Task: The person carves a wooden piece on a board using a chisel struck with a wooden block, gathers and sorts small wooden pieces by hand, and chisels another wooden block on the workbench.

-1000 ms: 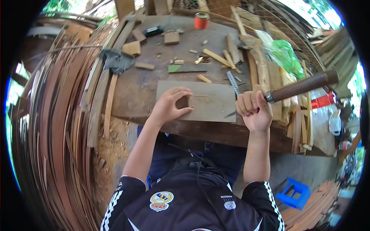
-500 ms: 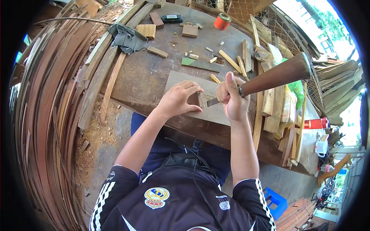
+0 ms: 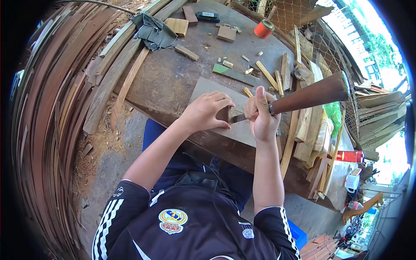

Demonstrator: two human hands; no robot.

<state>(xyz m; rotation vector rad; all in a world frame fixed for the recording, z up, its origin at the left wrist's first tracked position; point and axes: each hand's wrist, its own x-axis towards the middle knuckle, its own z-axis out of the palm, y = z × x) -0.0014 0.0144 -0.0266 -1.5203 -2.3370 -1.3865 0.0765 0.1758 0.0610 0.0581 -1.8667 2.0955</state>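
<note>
The left hand (image 3: 204,113) pinches a small wooden block (image 3: 223,114) between its thumb and curved fingers, the thumb on the 6 o'clock side. The block appears to rest on a flat grey-brown board (image 3: 202,88) near the workbench (image 3: 162,80) edge, its exposed narrow face turned to 3 o'clock and running roughly from 12 to 6. The right hand (image 3: 262,116) sits at the block's 3 o'clock, fingers wrapped round a wood-handled chisel (image 3: 310,93) and thumb pointing to 12. The chisel's long axis runs from between 2 and 3 o'clock, where the handle rises, down to between 8 and 9. Its blade tip is right at the block's exposed face; whether they touch I cannot tell. The left hand is nearer the block.
</note>
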